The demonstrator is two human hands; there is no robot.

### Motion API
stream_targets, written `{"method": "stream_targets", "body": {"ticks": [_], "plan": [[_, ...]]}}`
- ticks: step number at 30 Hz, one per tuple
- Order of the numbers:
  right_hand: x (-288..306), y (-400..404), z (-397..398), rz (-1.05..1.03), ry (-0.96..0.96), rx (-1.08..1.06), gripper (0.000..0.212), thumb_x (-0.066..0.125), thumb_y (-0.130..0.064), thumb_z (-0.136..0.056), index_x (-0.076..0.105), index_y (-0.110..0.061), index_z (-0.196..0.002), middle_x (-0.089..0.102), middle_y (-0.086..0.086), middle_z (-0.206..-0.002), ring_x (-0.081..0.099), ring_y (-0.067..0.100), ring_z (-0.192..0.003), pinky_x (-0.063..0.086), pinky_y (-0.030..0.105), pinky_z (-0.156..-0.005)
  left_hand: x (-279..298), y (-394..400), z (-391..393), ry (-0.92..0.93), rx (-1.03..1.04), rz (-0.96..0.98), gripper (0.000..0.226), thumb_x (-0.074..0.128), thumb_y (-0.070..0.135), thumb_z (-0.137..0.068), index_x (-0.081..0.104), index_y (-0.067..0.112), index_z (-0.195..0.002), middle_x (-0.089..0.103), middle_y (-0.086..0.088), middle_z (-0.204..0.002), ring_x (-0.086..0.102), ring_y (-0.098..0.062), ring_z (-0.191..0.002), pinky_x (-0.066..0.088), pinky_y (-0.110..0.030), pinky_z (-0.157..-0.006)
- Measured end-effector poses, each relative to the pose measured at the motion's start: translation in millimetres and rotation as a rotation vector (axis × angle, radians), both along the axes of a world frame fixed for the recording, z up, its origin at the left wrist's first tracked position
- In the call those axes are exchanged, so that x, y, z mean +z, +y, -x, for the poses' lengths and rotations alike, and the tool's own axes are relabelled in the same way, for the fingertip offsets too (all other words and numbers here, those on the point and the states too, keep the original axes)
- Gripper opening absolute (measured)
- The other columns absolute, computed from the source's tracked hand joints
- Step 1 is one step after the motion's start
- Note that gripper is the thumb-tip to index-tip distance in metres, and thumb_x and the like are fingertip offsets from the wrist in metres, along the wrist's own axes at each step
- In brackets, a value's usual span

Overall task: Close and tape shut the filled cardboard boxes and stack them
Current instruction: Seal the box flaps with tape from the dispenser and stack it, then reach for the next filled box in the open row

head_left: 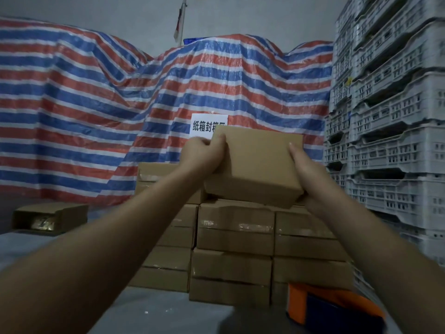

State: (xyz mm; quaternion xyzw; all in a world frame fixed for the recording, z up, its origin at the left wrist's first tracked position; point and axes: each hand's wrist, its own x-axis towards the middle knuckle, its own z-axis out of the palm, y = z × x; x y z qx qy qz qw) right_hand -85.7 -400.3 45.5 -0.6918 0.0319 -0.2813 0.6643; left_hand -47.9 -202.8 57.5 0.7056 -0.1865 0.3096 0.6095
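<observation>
1. An open box (51, 219) lies on its side at the far left on the grey floor (154, 309), something shiny inside.
2. A striped tarp (96, 104) covers the background, with a white sign (202, 125) partly hidden by the held box.
3. The left hand (202, 153) grips the held box's (255, 165) left far corner, fingers curled over its top.
4. The held box, closed, is raised and tilted just above the stack (236, 249) of taped boxes.
5. The right hand (310, 174) holds the box's right side, thumb along the top edge.
6. An orange object (337, 307) sits bottom right.
7. White crates (390, 116) tower at right.
</observation>
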Motion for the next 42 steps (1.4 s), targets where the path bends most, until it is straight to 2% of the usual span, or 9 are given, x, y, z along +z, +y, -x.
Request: {"method": "stream_targets", "body": {"ticks": [2, 6, 10, 15, 20, 24, 32, 38, 42], "plan": [[18, -3, -11, -0.008, 0.092, 0.089, 0.051, 0.056, -0.069, -0.087, 0.062, -0.026, -0.115, 0.069, 0.008, -0.112, 0.067, 0.029, -0.097, 0.057, 0.039, -0.071, 12, -1, -18, 0.009, -0.011, -0.060, 0.026, 0.052, 0.036, -0.096, 0.062, 0.012, -0.095, 0.064, -0.007, -0.098, 0.060, -0.014, -0.084, 0.049, -0.026, -0.067], [32, -12, -37, -0.004, 0.222, 0.110, 0.037, 0.064, -0.057, -0.079, 0.065, -0.024, -0.093, 0.070, 0.006, -0.100, 0.067, 0.030, -0.091, 0.055, 0.046, -0.084, 12, -6, -47, 0.043, -0.004, -0.123, 0.026, 0.052, 0.028, -0.095, 0.063, 0.006, -0.106, 0.063, -0.012, -0.105, 0.062, -0.024, -0.096, 0.054, -0.041, -0.088], [23, -13, -60, -0.082, 0.256, 0.141, 0.047, 0.054, -0.061, -0.089, 0.068, -0.015, -0.089, 0.074, 0.010, -0.079, 0.072, 0.029, -0.071, 0.059, 0.043, -0.068, -6, -14, -71, -0.008, 0.130, -0.196, 0.028, 0.044, 0.027, -0.098, 0.062, 0.007, -0.090, 0.060, -0.008, -0.084, 0.059, -0.023, -0.078, 0.050, -0.034, -0.069], [-5, -13, -79, -0.181, 0.112, 0.217, 0.056, 0.054, -0.065, -0.093, 0.070, -0.015, -0.111, 0.078, 0.013, -0.095, 0.077, 0.029, -0.082, 0.063, 0.046, -0.076, -26, -12, -88, -0.400, 0.650, -0.532, 0.027, 0.042, 0.028, -0.100, 0.055, 0.013, -0.082, 0.061, -0.004, -0.076, 0.054, -0.022, -0.068, 0.041, -0.035, -0.063], [-23, -2, -89, 0.093, 0.091, 0.141, 0.054, 0.043, -0.061, -0.100, 0.060, -0.022, -0.133, 0.069, 0.008, -0.128, 0.066, 0.027, -0.114, 0.049, 0.047, -0.106, -31, -10, -98, -0.438, 0.569, -0.549, 0.032, 0.037, 0.031, -0.104, 0.062, 0.014, -0.092, 0.066, -0.004, -0.087, 0.060, -0.026, -0.086, 0.040, -0.041, -0.090], [-29, 5, -96, 0.227, 0.132, -0.022, 0.081, 0.039, -0.071, -0.095, 0.032, -0.017, -0.156, 0.042, 0.008, -0.155, 0.043, 0.033, -0.138, 0.035, 0.052, -0.116, -32, -8, -103, -0.395, 0.581, -0.542, 0.035, 0.038, 0.035, -0.104, 0.063, 0.013, -0.091, 0.066, -0.006, -0.086, 0.060, -0.027, -0.086, 0.040, -0.041, -0.089], [-25, -4, -101, 0.261, 0.169, -0.010, 0.084, 0.041, -0.072, -0.094, 0.033, -0.016, -0.156, 0.042, 0.010, -0.156, 0.044, 0.033, -0.138, 0.036, 0.052, -0.116, -22, -3, -93, -0.472, 0.676, -0.597, 0.020, 0.050, 0.016, -0.098, 0.062, 0.011, -0.083, 0.065, -0.009, -0.081, 0.056, -0.027, -0.079, 0.039, -0.037, -0.072], [-25, 13, -67, 0.494, -0.296, -0.398, 0.035, 0.048, -0.037, -0.102, 0.055, -0.015, -0.129, 0.055, 0.003, -0.131, 0.053, 0.019, -0.114, 0.045, 0.033, -0.092, -20, 31, -52, -0.515, 0.492, -0.408, 0.014, 0.051, 0.015, -0.100, 0.064, 0.010, -0.096, 0.068, -0.003, -0.092, 0.062, -0.019, -0.081, 0.053, -0.037, -0.073], [-41, 51, -45, 0.618, -0.621, -0.346, 0.006, 0.053, -0.017, -0.099, 0.056, -0.022, -0.099, 0.053, -0.011, -0.099, 0.052, 0.000, -0.091, 0.036, 0.011, -0.071, -42, 70, -21, -0.506, 0.433, -0.376, 0.009, 0.060, 0.022, -0.096, 0.066, 0.016, -0.100, 0.067, 0.009, -0.092, 0.062, -0.007, -0.082, 0.050, -0.022, -0.068]]}}
